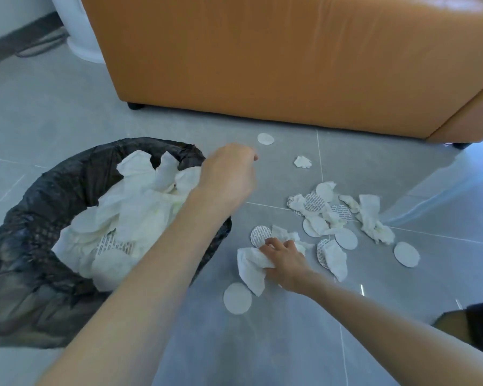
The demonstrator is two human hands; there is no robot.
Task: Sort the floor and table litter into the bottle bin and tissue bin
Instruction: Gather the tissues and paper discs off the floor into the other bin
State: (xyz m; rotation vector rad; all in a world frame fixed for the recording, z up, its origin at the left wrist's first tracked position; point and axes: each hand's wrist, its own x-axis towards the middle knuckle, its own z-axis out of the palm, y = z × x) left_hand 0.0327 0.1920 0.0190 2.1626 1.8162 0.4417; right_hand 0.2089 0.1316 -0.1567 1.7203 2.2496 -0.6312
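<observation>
Right hand (283,260) down on the floor (67,107), fingers curled round a crumpled tissue (251,270).

I read the surroundings as follows: an orange sofa (290,65) closes off the far side, and the black-lined tissue bin (25,274) stands at left, filled with white tissues (140,207). The left hand (229,174) hangs over the bin's far rim with its back to the camera and fingers bent; I cannot tell whether it holds anything. A scattered pile of litter (332,215) lies just right of the right hand, with a small wad (302,162) and a round disc (265,139) farther off. The held tissue sits under and left of the right hand, just beside the bin wall. Its long axis runs from the fingers toward the camera, its free end close to a white disc (237,298).
</observation>
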